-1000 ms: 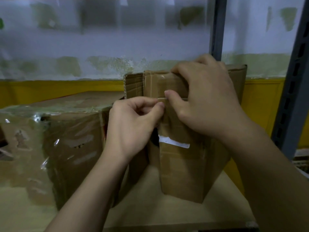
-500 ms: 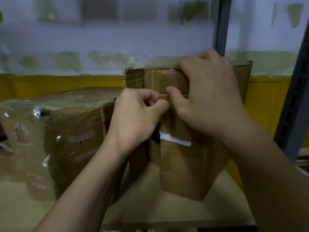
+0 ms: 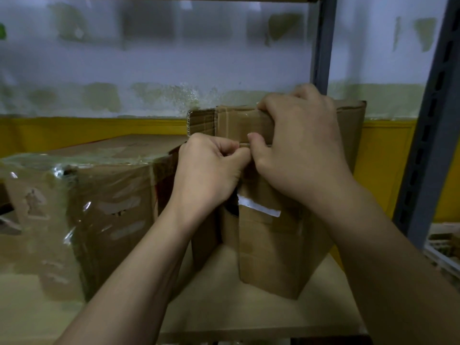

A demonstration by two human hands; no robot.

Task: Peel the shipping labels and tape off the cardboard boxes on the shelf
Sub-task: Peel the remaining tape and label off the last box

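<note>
A tall brown cardboard box stands upright on the shelf board, right of centre. My right hand grips its top edge, fingers over the rim, thumb pressed on the front face. My left hand is curled at the box's front left, thumb and forefinger pinching the edge of clear tape just under the top flap. A white label remnant clings to the front below my hands.
A larger box wrapped in wrinkled clear plastic sits close on the left, touching the tall box. Grey metal shelf uprights stand behind and to the right. A stained wall with a yellow base lies behind the shelf.
My left hand has closed into a tighter pinch on the tape edge beside my right thumb. The view has shifted slightly; the box stays put.
</note>
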